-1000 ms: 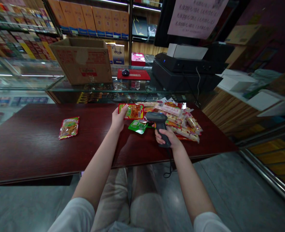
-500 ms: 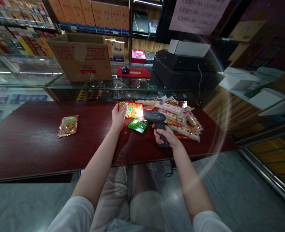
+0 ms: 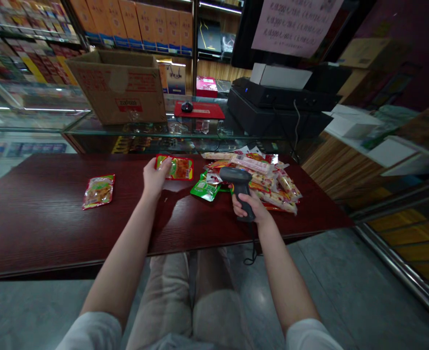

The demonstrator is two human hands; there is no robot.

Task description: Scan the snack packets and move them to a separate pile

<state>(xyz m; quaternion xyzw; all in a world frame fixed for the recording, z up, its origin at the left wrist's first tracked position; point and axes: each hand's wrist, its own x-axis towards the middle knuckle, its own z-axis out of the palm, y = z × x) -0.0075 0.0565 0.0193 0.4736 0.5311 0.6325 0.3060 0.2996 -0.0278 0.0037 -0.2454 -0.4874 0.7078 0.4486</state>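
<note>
left hand (image 3: 155, 177) grip pinches red snack packet (image 3: 178, 167) by its left end, long axis left-right, just left of scanner (image 3: 236, 177) gripped in right hand (image 3: 248, 210).

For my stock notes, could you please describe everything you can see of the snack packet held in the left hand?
The snack packet is a flat, glossy plastic pouch with red edges, a green corner and an orange-yellow centre; its print is too blurred to read. The left hand grips its left end, holding it roughly level just above the dark wooden table, apart from the pile of packets.
</note>
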